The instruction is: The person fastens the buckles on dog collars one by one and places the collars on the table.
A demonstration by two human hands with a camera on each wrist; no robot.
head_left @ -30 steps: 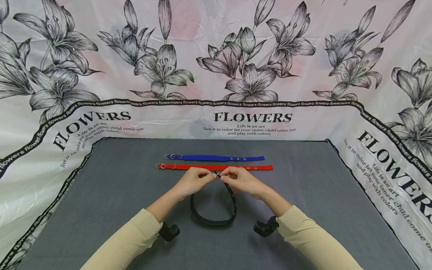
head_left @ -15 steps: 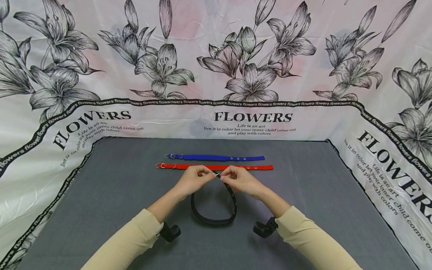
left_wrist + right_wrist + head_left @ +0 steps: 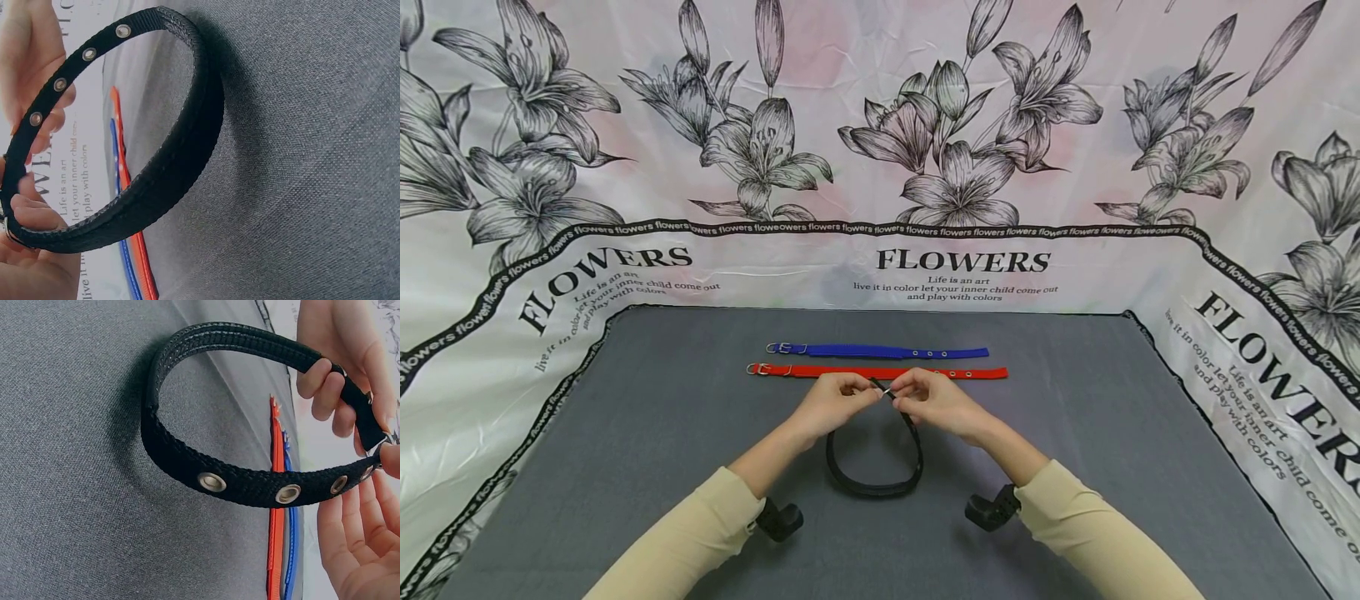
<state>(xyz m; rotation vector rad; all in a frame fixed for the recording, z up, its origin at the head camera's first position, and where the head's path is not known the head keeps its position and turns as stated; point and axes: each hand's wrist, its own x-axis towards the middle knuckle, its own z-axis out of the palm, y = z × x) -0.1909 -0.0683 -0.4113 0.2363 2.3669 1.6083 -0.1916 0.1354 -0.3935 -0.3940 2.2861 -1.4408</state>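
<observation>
While both my hands meet near the middle of the grey mat [image 3: 662, 433], I hold a black collar [image 3: 872, 483] bent into a loop that stands on its edge, its curved bottom resting on the mat toward the near edge. My left hand [image 3: 831, 406] curls its fingers round the buckle end of the strap; the right wrist view shows those fingers [image 3: 325, 384] wrapped over the band beside a glint of metal. My right hand [image 3: 936, 404] pinches the other end, the one lined with metal eyelets [image 3: 287, 493], and brings its tip up against the buckle. Whether the tip has entered the buckle I cannot tell. Just beyond my knuckles, toward the far edge, a red collar [image 3: 880, 372] lies flat and straight, running left to right, buckle to the left. A blue collar [image 3: 880, 352] lies parallel just behind it, buckle also to the left, the two near each other but apart. A cloth printed with flowers [image 3: 962, 167] and the word FLOWERS rises around the mat's far and side edges.
</observation>
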